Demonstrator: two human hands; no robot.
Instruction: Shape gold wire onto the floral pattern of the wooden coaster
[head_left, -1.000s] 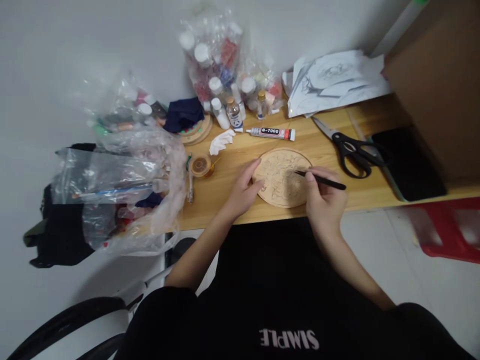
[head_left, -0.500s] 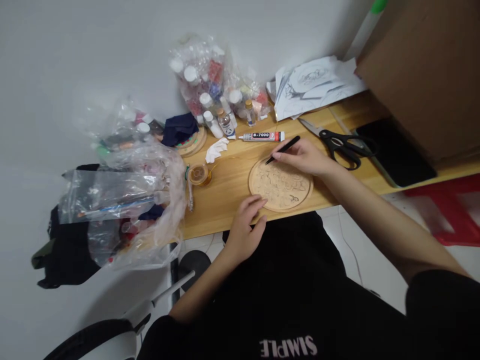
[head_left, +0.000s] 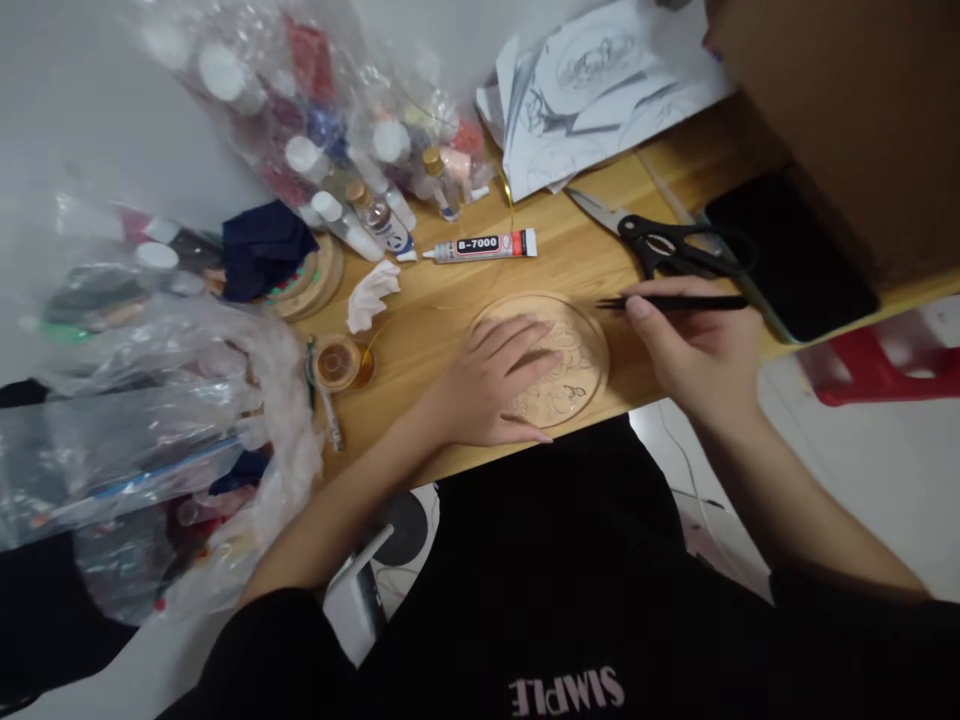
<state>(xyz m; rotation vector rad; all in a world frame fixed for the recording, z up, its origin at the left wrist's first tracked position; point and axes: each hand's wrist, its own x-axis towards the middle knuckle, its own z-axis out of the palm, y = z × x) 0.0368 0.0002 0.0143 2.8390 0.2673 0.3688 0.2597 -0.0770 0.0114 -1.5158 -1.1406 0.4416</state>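
A round wooden board with dark line drawing on it lies near the table's front edge. My left hand rests over its left side with the fingers spread, hiding part of the drawing. To the right of the board, my right hand grips black tweezers between thumb and fingers. They lie nearly level, tips pointing left toward the board's upper right rim. A thin gold wire runs from a spool on the left, past the board's upper edge.
A B-7000 glue tube lies behind the board. Black-handled scissors and a phone are at the right, below a cardboard box. Drawn sheets, small bottles and plastic bags stand around the back and left.
My right hand has drawn back rightward off the board with the tweezers, which have turned from slanted to nearly level. My left hand has moved up onto the board. The view has shifted closer.
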